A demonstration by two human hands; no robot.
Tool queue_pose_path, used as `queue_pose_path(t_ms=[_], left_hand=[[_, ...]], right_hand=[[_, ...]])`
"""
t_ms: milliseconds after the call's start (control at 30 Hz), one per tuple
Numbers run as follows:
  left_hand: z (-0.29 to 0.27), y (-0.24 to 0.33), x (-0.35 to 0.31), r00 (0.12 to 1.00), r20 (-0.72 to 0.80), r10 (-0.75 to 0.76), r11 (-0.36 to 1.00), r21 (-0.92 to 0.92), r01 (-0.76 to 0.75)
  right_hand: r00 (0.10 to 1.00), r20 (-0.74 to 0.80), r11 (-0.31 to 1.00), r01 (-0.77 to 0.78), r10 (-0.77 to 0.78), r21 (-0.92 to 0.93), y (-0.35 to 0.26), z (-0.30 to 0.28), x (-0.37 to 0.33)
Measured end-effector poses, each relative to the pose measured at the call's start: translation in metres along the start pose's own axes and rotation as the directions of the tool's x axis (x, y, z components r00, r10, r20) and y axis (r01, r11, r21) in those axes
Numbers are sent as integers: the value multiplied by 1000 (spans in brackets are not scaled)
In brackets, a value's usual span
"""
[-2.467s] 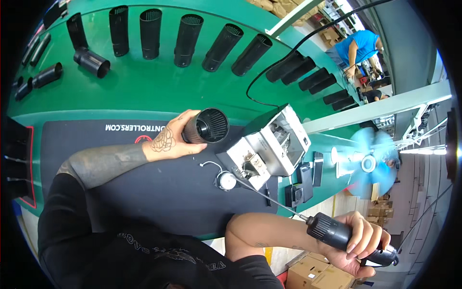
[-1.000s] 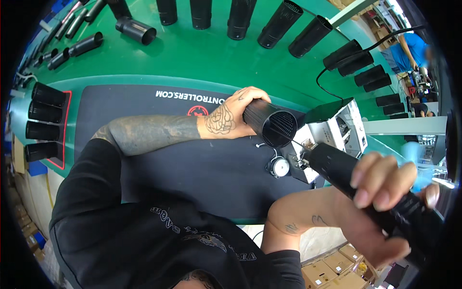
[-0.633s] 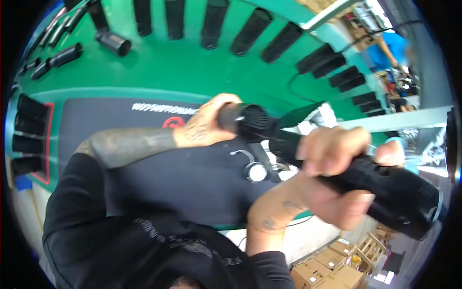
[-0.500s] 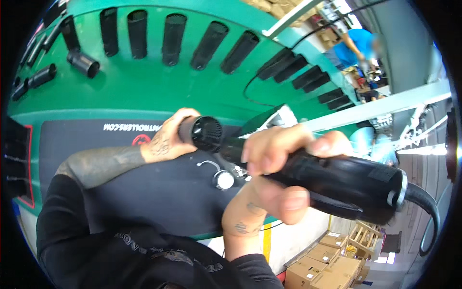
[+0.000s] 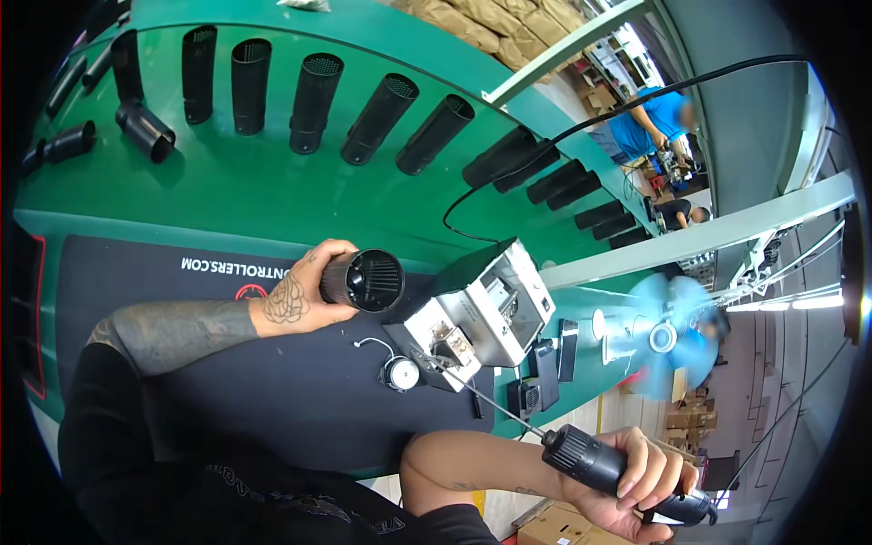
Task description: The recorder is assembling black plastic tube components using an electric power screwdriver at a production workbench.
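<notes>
My left hand (image 5: 295,298) is wrapped round a short black plastic cylinder (image 5: 341,280), its open end with inner slats facing up and right. My right hand (image 5: 640,486) grips a black electric screwdriver (image 5: 586,457) at the lower right. Its long thin bit slants up and left, the tip at the front of a silver box-shaped screw feeder (image 5: 463,304). Whether a screw sits on the tip is too small to tell. On the dark mat (image 5: 263,400), between the cylinder and the feeder, lies a small round motor (image 5: 400,373) with a white wire.
Several black tubes (image 5: 316,102) stand in a curved row on the green table (image 5: 272,195); others lie at the far left. Small black boxes (image 5: 543,374) sit beside the feeder. A blue fan (image 5: 663,336) spins at right. A cable (image 5: 627,111) hangs overhead; a person in blue (image 5: 649,123) works beyond.
My right hand has drawn the screwdriver away from the cylinder, down and to the right, swinging its bit to the feeder. My left hand still holds the cylinder, slightly lower and further left.
</notes>
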State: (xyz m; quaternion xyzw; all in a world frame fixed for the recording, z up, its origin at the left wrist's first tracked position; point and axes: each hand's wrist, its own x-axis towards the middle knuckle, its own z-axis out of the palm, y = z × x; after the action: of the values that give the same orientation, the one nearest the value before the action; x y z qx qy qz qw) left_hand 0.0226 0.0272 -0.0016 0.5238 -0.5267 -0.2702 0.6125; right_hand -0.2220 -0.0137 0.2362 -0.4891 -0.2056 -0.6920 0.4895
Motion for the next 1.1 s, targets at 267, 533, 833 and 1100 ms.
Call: queue_pose_path(t_ms=[267,533,833,1100], left_hand=[[-1,6,-2,998,26,-57,997,58,55],[7,6,4,981,56,-188,982,24,187],[7,7,2,986,17,-163,973,168,158],[4,12,1,988,0,-157,987,32,157]], right_hand=[[965,187,980,-162,181,-115,6,16,-2],[979,183,994,-97,87,43,0,20,-7],[906,262,943,-325,332,-68,-36,24,1],[947,307,926,-27,-96,376,23,34,8]])
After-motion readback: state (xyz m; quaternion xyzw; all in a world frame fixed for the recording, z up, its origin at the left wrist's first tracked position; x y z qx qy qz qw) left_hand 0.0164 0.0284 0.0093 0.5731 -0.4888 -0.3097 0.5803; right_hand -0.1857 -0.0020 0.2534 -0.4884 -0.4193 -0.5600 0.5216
